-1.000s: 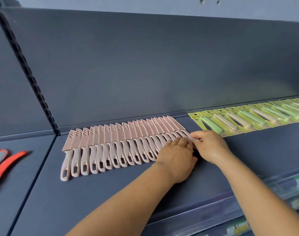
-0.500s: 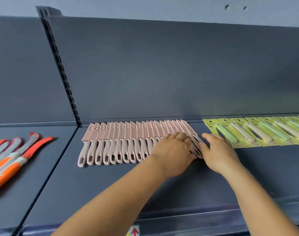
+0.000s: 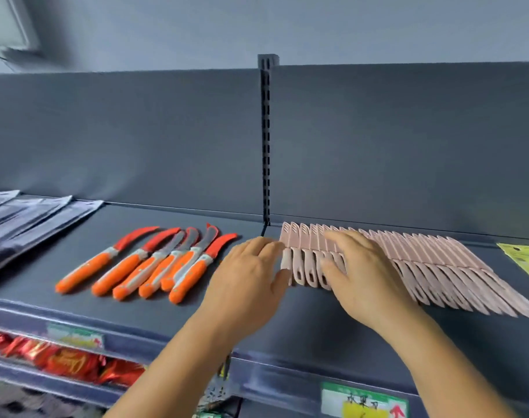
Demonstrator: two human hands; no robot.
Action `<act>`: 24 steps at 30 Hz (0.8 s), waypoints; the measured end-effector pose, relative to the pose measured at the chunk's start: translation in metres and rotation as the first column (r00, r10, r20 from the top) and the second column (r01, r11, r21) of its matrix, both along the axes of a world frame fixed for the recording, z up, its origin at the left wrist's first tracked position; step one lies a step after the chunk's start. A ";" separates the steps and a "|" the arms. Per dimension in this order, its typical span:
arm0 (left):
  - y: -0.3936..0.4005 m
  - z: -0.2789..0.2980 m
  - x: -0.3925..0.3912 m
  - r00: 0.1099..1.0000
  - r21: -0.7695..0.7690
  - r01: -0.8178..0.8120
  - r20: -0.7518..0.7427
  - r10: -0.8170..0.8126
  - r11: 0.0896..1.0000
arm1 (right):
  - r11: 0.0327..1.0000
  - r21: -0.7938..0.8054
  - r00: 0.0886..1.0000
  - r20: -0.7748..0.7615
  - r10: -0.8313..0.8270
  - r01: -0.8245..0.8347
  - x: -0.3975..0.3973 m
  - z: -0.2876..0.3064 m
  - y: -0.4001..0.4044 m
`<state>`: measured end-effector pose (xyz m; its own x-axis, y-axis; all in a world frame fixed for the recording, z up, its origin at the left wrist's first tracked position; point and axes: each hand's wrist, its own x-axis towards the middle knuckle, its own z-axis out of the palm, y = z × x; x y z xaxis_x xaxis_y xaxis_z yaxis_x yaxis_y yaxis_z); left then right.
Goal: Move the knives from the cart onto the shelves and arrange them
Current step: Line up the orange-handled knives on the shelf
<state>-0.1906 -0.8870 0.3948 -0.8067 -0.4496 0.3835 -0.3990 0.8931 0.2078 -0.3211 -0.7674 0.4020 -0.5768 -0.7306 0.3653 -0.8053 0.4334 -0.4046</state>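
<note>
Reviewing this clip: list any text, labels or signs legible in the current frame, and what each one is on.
Nothing can be quoted with confidence.
Green-and-yellow shelf label, on the shelf's front edge: dark handwritten characters and a red arrow, too blurred to read.
Left shelf label: blurred, unreadable.
Red packets on the lower shelf: gold script, illegible.
Yellow-green card at far right: print too small.
Pink knives, orange knives: no text visible.

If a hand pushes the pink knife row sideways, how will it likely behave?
The pink knives overlap like shingles, so they would probably slide together. They look like light plastic. Lying flat on the shelf, they are unlikely to roll.
</note>
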 end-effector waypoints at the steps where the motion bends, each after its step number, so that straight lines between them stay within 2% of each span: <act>1: -0.014 -0.003 0.015 1.000 0.005 -0.018 0.006 0.018 1.000 | 1.000 0.007 1.000 -0.002 0.022 -0.022 0.013 -0.001 -0.014; 12: -0.154 -0.022 0.148 0.996 -0.031 -0.081 0.039 0.082 0.996 | 0.983 0.093 0.987 0.051 0.153 -0.157 0.148 -0.012 -0.154; 17: -0.188 -0.027 0.178 0.993 0.018 -0.113 0.036 0.112 0.993 | 0.971 0.127 0.980 0.034 0.198 -0.201 0.185 -0.016 -0.191; 19: -0.199 -0.028 0.186 0.988 0.069 -0.138 0.084 0.132 0.988 | 0.958 0.162 0.971 0.029 0.237 -0.238 0.198 -0.018 -0.208; 24: -0.219 -0.036 0.189 0.984 0.210 -0.147 0.134 0.121 0.967 | 0.885 0.358 0.951 0.033 0.308 -0.299 0.215 -0.026 -0.240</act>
